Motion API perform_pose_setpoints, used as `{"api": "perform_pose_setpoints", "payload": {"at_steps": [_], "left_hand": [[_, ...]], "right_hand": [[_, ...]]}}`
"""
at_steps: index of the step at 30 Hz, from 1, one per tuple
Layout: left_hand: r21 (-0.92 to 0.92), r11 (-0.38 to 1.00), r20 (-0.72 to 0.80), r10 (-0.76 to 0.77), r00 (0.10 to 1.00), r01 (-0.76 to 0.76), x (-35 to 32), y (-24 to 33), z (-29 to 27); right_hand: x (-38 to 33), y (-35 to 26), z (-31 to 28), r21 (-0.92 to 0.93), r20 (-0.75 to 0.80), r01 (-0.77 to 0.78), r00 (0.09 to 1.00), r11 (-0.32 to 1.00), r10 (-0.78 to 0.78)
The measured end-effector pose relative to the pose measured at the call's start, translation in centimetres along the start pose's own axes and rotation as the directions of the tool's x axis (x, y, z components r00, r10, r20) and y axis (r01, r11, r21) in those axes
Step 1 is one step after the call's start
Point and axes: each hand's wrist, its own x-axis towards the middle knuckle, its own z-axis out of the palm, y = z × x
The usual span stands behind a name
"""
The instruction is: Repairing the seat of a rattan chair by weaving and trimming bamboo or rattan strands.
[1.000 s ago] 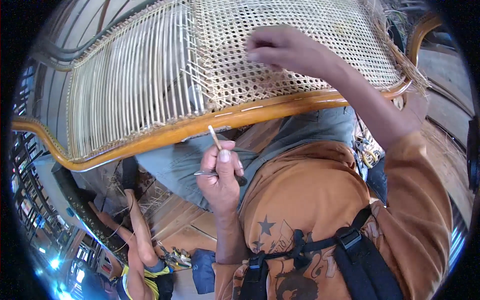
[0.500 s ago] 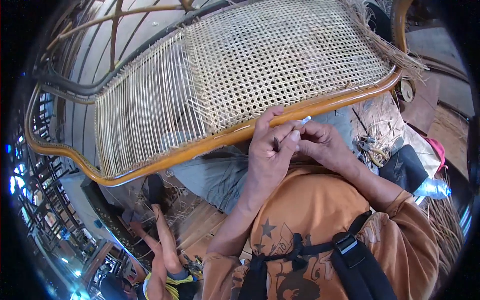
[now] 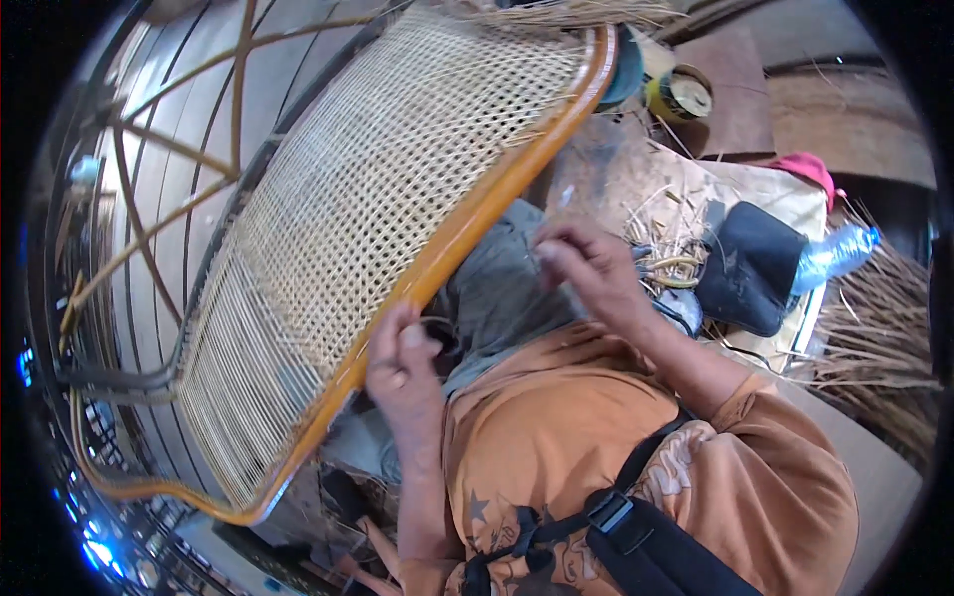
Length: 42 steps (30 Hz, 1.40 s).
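Note:
A chair frame lies across my lap, its woven cane panel [image 3: 397,159] edged by a glossy orange-brown rail [image 3: 467,221]. Toward the lower left end, the panel has only parallel cane strands [image 3: 238,368]. My left hand [image 3: 405,370] is by the near side of that rail, fingers curled and closed; a thin dark curve shows beside its fingertips, too blurred to name. Apart from it, above my lap, is my right hand [image 3: 596,273], thumb and fingers pinched together. Whatever that pinch holds is too small or smeared to tell.
On my right, cane scraps and yellow-handled tools [image 3: 674,268] lie beside a black pouch [image 3: 750,268] and a clear plastic bottle [image 3: 835,260]. Farther off are a yellow tin [image 3: 681,96] and a pink cloth [image 3: 807,174]. Loose cane strands [image 3: 865,348] spread along the right side.
My hands were together at the rail, with a small whitish piece between the fingers; now they are apart, the right one off to the right. The view has turned rightward.

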Motion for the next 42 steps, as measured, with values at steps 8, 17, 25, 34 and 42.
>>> {"api": "perform_pose_setpoints", "payload": {"at_steps": [8, 17, 25, 34, 42], "left_hand": [[0.147, 0.976, 0.085, 0.151, 0.985, -0.163, -0.9, -3.7, -0.9], [0.072, 0.975, 0.152, 0.199, 0.968, -0.211, 0.2, -1.5, 2.7], [0.109, 0.780, 0.184, 0.593, 0.784, -0.616, 1.3, 1.2, 2.7], [0.437, 0.896, 0.499, -0.172, 0.849, -0.075, 12.8, -0.5, -5.8], [0.453, 0.823, 0.768, -0.165, 0.619, -0.343, 16.8, -1.6, -4.9]], "right_hand": [[5.0, 11.5, -12.8, -0.639, -0.295, -0.018, 0.929, 0.769, -0.224], [4.5, 5.2, -7.0, -0.604, -0.153, 0.038, 0.975, 0.796, -0.162], [-3.5, -0.6, 4.5, -0.037, 0.471, -0.230, 0.854, 0.972, 0.220], [2.3, -3.5, 5.2, -0.476, 0.396, -0.420, 0.682, 0.773, 0.615], [5.6, -6.6, 8.5, -0.581, 0.261, -0.586, 0.524, 0.565, 0.811]]}}
